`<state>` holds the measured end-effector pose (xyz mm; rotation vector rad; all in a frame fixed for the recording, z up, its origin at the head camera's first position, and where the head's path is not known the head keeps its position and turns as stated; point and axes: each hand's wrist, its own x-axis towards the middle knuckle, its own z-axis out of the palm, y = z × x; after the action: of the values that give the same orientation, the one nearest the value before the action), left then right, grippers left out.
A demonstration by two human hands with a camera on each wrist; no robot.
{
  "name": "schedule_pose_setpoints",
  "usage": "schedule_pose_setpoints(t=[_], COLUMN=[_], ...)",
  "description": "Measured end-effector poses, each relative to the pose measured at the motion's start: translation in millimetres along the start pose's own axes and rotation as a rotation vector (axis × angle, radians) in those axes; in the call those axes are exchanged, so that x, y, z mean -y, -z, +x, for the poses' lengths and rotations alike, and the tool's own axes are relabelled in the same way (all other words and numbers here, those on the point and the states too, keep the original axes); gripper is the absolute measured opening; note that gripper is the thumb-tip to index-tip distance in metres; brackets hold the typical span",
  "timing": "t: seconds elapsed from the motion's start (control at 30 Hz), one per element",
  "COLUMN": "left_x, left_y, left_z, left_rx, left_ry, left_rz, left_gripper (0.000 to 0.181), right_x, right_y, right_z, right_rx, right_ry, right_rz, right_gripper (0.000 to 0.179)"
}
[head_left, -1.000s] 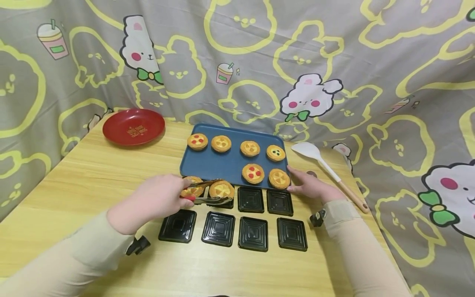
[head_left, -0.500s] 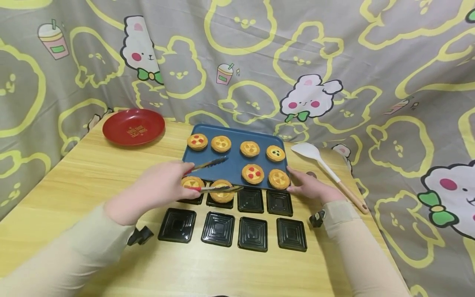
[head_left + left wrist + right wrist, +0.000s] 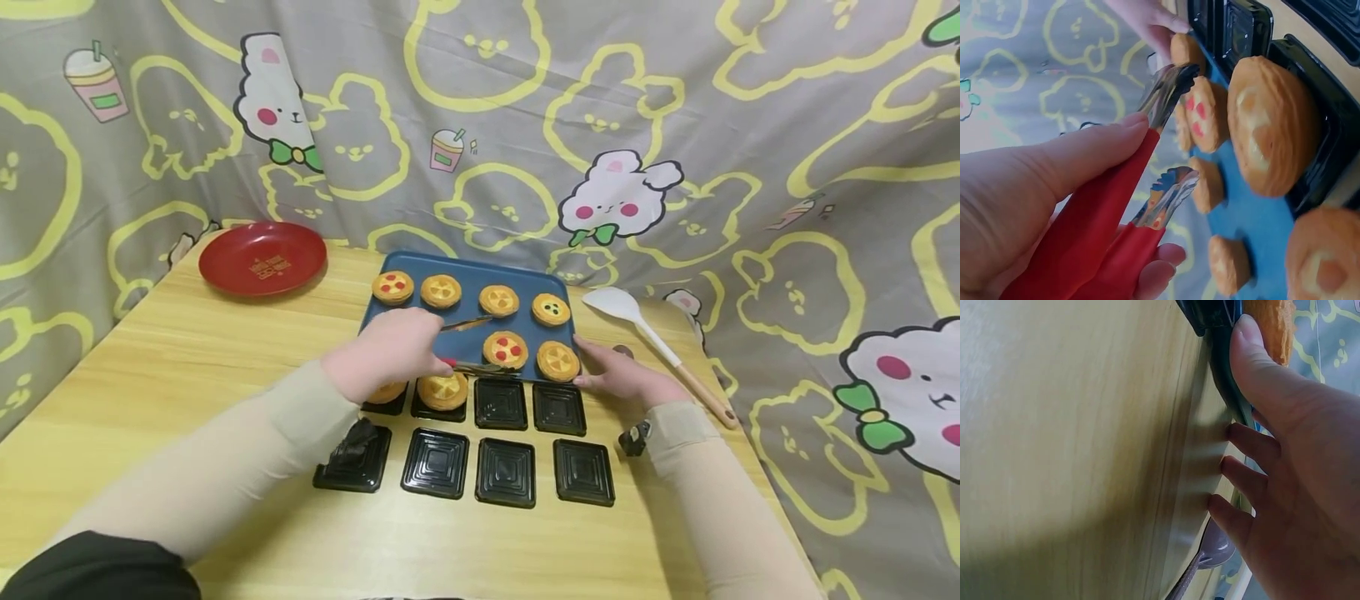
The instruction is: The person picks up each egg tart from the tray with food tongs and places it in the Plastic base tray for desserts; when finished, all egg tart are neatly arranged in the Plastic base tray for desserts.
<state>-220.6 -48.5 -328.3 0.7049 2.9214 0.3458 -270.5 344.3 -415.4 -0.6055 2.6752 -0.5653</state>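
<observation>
My left hand (image 3: 386, 350) grips the red handles of metal tongs (image 3: 1097, 219). The tips are spread over the front of the blue tray (image 3: 470, 282), around a red-dotted egg tart (image 3: 506, 351); in the left wrist view nothing sits between them. At the tray's front right corner, my right hand (image 3: 618, 371) holds the edge, its thumb on the rim beside a plain tart (image 3: 558, 361). More tarts line the tray's back. Two others, one a yellow-topped tart (image 3: 442, 391), sit on black square bases; the left one is partly hidden by my hand.
Several bare black square bases (image 3: 506, 472) lie in two rows before the tray. A red plate (image 3: 262, 260) stands back left. To the right are a white utensil with a wooden handle (image 3: 663, 342) and a brown spoon (image 3: 1213, 547). A patterned cloth hangs behind the table.
The tongs opened and rose off the yellow-topped tart, leaving it on its black base. My left hand then moved right, over the red-dotted tart. My right hand stayed at the tray.
</observation>
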Motion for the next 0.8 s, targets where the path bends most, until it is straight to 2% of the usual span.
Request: schedule_pose_setpoints(t=[0.17, 0.3, 0.63, 0.8], left_x=[-6.7, -9.5, -11.0, -14.9], left_y=[-12.4, -17.9, -20.1, -10.5], left_z=[15.1, 20.1, 16.6, 3.9], left_rx=[0.008, 0.036, 0.022, 0.004], left_ry=[0.009, 0.019, -0.008, -0.023], left_rz=[-0.013, -0.019, -0.021, 0.010], left_gripper=[0.043, 0.039, 0.031, 0.032], right_x=[-0.4, 0.6, 1.5, 0.7], right_y=[0.6, 0.8, 0.6, -0.5], right_z=[-0.3, -0.5, 0.4, -0.3], right_rx=[-0.002, 0.004, 0.001, -0.004], right_ry=[-0.016, -0.011, -0.006, 0.004], right_rz=[-0.001, -0.003, 0.001, 0.004], right_gripper=[0.090, 0.090, 0.090, 0.089])
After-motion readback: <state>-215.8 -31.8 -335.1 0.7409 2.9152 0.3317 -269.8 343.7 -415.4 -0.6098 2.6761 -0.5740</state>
